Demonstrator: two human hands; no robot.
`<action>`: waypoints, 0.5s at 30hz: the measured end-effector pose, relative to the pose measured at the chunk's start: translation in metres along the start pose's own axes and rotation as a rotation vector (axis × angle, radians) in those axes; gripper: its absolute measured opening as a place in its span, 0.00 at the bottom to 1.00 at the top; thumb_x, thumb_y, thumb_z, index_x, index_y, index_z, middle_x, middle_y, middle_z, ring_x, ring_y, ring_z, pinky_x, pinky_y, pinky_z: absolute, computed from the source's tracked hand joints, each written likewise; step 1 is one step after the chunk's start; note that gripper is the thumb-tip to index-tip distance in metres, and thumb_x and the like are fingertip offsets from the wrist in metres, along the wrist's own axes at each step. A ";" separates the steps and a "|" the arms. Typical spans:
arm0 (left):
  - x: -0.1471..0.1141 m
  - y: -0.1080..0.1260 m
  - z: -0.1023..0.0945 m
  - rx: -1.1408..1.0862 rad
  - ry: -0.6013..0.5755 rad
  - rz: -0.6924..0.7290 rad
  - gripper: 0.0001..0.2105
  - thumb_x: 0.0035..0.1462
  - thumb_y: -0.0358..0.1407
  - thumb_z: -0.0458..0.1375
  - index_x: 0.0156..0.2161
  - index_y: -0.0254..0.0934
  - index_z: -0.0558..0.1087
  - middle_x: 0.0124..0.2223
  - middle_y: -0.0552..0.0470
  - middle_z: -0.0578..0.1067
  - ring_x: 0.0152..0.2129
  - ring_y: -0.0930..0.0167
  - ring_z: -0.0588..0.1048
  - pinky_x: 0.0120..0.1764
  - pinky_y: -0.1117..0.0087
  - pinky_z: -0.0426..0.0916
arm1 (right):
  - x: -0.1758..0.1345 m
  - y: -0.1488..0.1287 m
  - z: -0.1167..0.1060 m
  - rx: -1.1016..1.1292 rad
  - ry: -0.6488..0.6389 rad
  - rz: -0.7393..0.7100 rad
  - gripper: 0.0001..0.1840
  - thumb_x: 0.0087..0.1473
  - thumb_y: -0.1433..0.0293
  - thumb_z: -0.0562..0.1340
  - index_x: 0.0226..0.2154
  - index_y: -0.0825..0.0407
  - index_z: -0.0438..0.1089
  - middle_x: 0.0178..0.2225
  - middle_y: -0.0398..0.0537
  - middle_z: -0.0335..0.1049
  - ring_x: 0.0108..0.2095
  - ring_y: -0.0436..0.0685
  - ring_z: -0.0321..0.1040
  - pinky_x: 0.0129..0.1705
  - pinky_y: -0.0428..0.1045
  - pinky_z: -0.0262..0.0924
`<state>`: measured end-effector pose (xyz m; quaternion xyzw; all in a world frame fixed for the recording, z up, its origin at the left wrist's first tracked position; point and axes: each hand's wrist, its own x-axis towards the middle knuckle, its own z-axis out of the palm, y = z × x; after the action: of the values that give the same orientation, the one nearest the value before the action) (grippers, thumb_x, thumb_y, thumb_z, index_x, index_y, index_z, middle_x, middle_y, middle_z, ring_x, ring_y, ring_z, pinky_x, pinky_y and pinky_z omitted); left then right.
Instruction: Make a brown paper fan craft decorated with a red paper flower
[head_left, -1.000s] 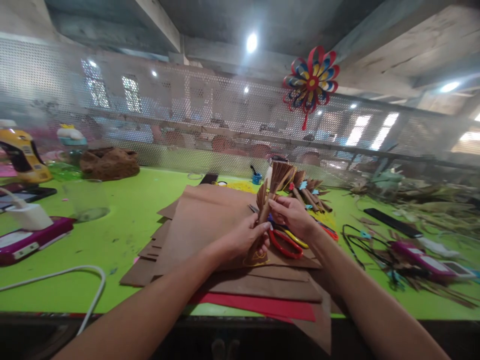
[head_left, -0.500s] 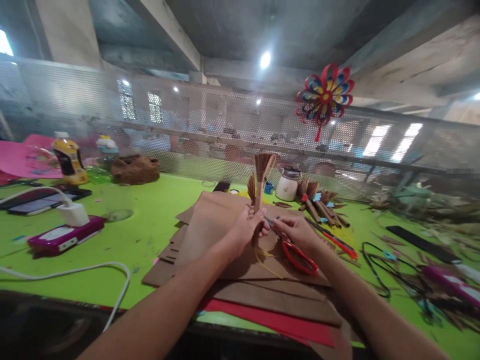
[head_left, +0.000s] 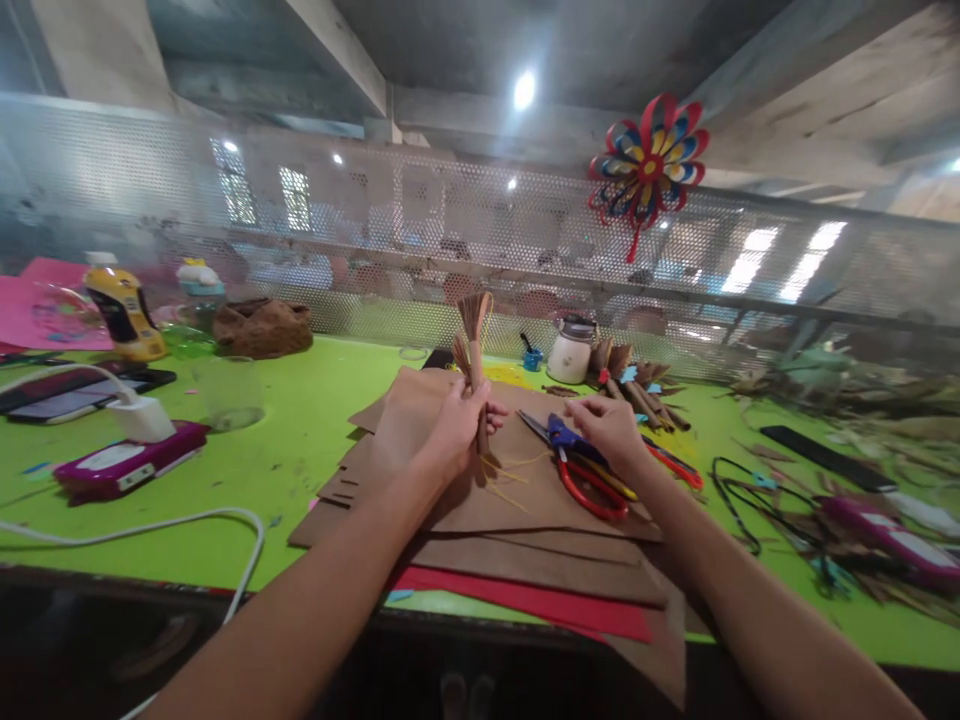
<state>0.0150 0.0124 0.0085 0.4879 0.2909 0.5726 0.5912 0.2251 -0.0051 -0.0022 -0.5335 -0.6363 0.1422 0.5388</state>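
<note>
My left hand is closed around a small brown paper bundle, held upright, with fringed, fanned-out tops and a narrow stem below the fingers. Yellow thread trails from the lower stem over the brown paper sheets. My right hand hovers to the right, thumb and fingers pinched together; whether anything thin is between them cannot be made out. Just left of and below it lie scissors with blue, red and yellow handle parts, blades pointing at the bundle.
Behind my right hand are finished-looking brown bundles, a white jar and a red-handled tool. A clear cup and a purple power strip with white cable stand left. Black cord and brown scraps lie right.
My right hand has let go of the scissors, which now rest on the paper, and has drawn away from the bundle. The left hand keeps its hold; the view has shifted slightly.
</note>
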 end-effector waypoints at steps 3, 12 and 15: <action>0.001 -0.001 -0.001 -0.010 -0.007 -0.037 0.10 0.55 0.38 0.54 0.40 0.36 0.62 0.22 0.53 0.72 0.14 0.78 0.68 0.19 0.79 0.61 | 0.008 0.010 -0.010 0.092 0.026 0.088 0.20 0.43 0.55 0.62 0.19 0.56 0.69 0.13 0.41 0.58 0.14 0.46 0.50 0.16 0.45 0.44; 0.003 -0.002 0.001 -0.017 -0.010 -0.070 0.08 0.54 0.37 0.55 0.38 0.36 0.61 0.21 0.54 0.72 0.14 0.77 0.69 0.18 0.80 0.60 | 0.017 0.025 -0.018 0.233 -0.024 0.244 0.21 0.37 0.53 0.65 0.18 0.56 0.66 0.13 0.40 0.57 0.13 0.44 0.51 0.14 0.44 0.44; 0.005 -0.004 0.001 0.002 0.001 -0.051 0.09 0.54 0.37 0.55 0.37 0.36 0.60 0.21 0.55 0.71 0.14 0.77 0.69 0.18 0.80 0.59 | 0.020 0.018 -0.018 0.221 -0.058 0.255 0.21 0.37 0.54 0.65 0.18 0.56 0.66 0.12 0.39 0.57 0.12 0.44 0.51 0.14 0.44 0.44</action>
<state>0.0179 0.0171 0.0063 0.4805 0.3042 0.5572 0.6051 0.2521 0.0114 0.0019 -0.5429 -0.5594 0.2939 0.5532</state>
